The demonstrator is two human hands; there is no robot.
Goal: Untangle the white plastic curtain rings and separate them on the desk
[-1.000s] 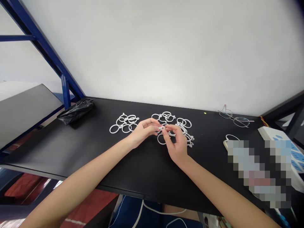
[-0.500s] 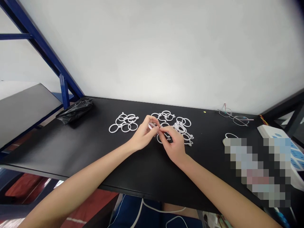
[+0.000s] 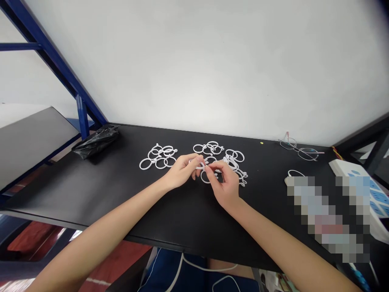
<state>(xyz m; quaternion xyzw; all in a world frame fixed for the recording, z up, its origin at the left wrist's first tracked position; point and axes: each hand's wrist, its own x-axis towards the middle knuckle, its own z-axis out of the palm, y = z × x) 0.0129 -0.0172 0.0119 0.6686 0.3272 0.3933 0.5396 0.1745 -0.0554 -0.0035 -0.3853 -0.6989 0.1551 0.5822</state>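
Observation:
Both of my hands meet over the middle of a black table (image 3: 91, 190). My left hand (image 3: 182, 172) and my right hand (image 3: 223, 182) pinch one white plastic ring (image 3: 200, 165) between their fingertips, held just above the tabletop. Under and behind the hands lies a pile of white rings (image 3: 232, 162). A second, smaller cluster of white rings (image 3: 158, 157) lies to the left of my left hand. Another ring (image 3: 207, 178) lies on the table right below the held one.
A crumpled black plastic bag (image 3: 95, 142) lies at the table's far left. Wire-framed glasses (image 3: 300, 150) rest at the far right near the white wall. A white and blue box (image 3: 358, 182) and a blurred patch sit at the right edge. Blue metal framing (image 3: 60, 77) rises at left.
The hands stayed together over the ring pile. The held ring has been turned and shifted slightly between the fingertips; my left fingers have straightened a little.

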